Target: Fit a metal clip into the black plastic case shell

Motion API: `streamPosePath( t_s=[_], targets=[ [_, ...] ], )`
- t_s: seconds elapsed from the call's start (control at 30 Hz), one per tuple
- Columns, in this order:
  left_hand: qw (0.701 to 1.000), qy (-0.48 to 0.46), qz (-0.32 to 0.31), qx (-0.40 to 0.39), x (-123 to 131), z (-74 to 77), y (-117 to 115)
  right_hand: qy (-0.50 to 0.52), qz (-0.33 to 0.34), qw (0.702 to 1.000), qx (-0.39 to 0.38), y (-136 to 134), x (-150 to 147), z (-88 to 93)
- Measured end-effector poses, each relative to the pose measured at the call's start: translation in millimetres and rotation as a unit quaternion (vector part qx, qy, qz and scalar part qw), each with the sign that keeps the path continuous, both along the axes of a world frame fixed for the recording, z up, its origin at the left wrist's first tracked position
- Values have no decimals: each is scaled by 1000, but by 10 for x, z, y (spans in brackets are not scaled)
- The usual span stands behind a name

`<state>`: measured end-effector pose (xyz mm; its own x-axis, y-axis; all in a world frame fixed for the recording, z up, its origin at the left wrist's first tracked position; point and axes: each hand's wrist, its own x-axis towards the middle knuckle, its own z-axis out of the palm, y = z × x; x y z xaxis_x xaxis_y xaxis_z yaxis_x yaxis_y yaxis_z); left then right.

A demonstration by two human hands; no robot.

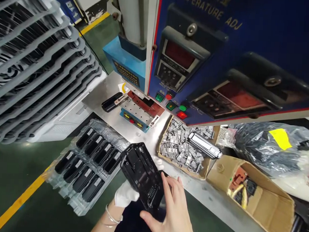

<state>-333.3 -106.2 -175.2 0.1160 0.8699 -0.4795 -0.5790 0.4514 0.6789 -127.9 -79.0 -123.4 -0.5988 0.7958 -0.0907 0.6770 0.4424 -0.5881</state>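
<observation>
A black plastic housing [142,176], with its ribbed, hollow inner side facing up, is held tilted above the front edge of the metal bench. My left hand [126,194], in a white glove and with bangles at the wrist, grips it from the left and underneath. White glove fingertips show past its far right side. My bare right hand [173,204] is closed about the near right end, its fingers along the right edge and its thumb by the near edge. The palm side of the left hand is hidden by the housing.
A clear tray [92,157] with black parts sits left. Ahead is a press fixture [136,112] below a blue control box [197,56]. An open carton of small metal clips [179,144] and another carton [263,197] stand right. Stacked grey trays [44,68] rise at left.
</observation>
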Motion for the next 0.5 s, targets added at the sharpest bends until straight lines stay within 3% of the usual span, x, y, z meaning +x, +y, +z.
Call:
streamPosePath(
  t_s=[0.13, 0.23, 0.3, 0.37, 0.5],
  targets=[
    [999, -25, -29, 32, 39, -61, 278, 14, -40, 999, 9, 398, 4, 146],
    [999, -25, -31, 32, -109, -191, 458, -19, -23, 992, 124, 942, 94, 77],
    [1000, 9, -25, 3, -303, -295, 523, -44, -5, 978, 203, 1376, 108, -52],
    [997, 70, -11, -41, -551, -410, 579, -75, -4, 969, 234, 1794, 57, -191],
    [964, 235, 73, -98, -1121, -703, 838, -110, -25, 976, 187, 2422, -198, -375]
  ],
)
